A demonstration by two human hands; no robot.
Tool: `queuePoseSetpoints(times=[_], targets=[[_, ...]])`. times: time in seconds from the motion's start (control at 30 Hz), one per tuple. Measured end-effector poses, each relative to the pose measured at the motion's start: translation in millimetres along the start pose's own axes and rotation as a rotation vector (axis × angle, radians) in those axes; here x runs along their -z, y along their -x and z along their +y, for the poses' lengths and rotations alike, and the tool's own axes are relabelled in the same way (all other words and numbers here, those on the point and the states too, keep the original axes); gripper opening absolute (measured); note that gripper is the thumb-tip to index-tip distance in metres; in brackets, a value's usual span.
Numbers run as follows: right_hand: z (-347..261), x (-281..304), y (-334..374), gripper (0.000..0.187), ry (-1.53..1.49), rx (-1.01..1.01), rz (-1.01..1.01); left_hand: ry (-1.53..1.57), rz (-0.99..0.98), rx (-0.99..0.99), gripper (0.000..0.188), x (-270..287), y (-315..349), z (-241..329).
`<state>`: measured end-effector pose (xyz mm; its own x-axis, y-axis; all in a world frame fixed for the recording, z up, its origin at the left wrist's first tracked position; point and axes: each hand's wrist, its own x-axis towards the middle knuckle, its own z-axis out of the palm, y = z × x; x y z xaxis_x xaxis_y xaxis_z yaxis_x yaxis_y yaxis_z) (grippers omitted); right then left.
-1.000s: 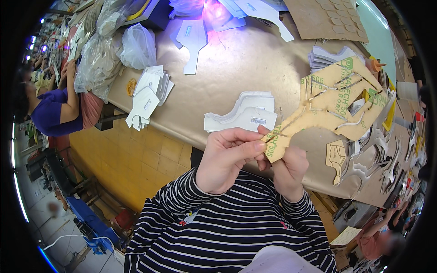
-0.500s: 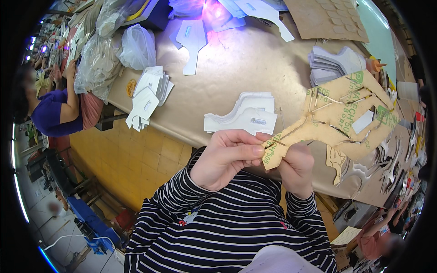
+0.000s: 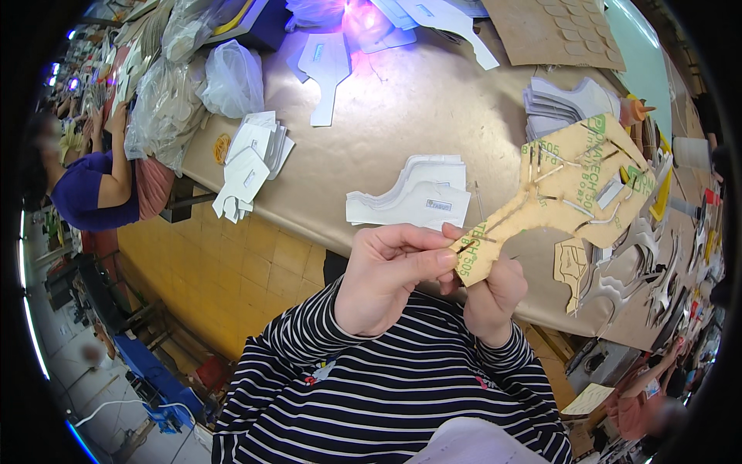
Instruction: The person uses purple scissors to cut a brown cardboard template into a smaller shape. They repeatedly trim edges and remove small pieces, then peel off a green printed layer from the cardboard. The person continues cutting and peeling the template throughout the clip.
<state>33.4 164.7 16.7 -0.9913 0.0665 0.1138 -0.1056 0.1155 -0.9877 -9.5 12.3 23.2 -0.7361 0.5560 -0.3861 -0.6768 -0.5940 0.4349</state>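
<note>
A tan board pattern template (image 3: 541,197) with dark-edged slots and green print is held up over the table's near edge. My left hand (image 3: 393,274) pinches its narrow lower end between thumb and fingers. Just right of that end, my right hand (image 3: 495,298) is closed against the template's underside, its fingertips hidden behind the board. The wide end slants up to the right. Beyond my left hand lies a stack of white cut pieces (image 3: 413,193). A smaller tan template (image 3: 570,267) rests on the table right of my right hand.
More white piece stacks lie at the left (image 3: 251,166) and far right (image 3: 568,104), near an orange-tipped bottle (image 3: 638,112). Curved metal-looking strips (image 3: 626,282) cover the right side. Rubber bands (image 3: 222,147) and plastic bags (image 3: 233,81) are at left. A person in purple (image 3: 93,185) sits there.
The template has tilted, and its wide end has shifted left and slightly inward. Both hands keep their hold; the left moved slightly right, the right slightly left.
</note>
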Motion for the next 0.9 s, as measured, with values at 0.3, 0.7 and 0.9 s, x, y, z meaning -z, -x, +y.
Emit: queuePoseSetpoints(times=[0.3,0.7,0.9], targets=[[1,14,-18,0.028,0.409,0.112,-0.102,-0.250,0.103,0.058,0.015,12,-7,14],[14,15,-11,0.008,-0.027,-0.154,-0.202,-0.087,0.089,0.268,0.015,22,-8,16],[-5,6,-5,0.024,-0.322,-0.406,-0.016,0.029,0.077,0.199,0.014,16,-7,7]])
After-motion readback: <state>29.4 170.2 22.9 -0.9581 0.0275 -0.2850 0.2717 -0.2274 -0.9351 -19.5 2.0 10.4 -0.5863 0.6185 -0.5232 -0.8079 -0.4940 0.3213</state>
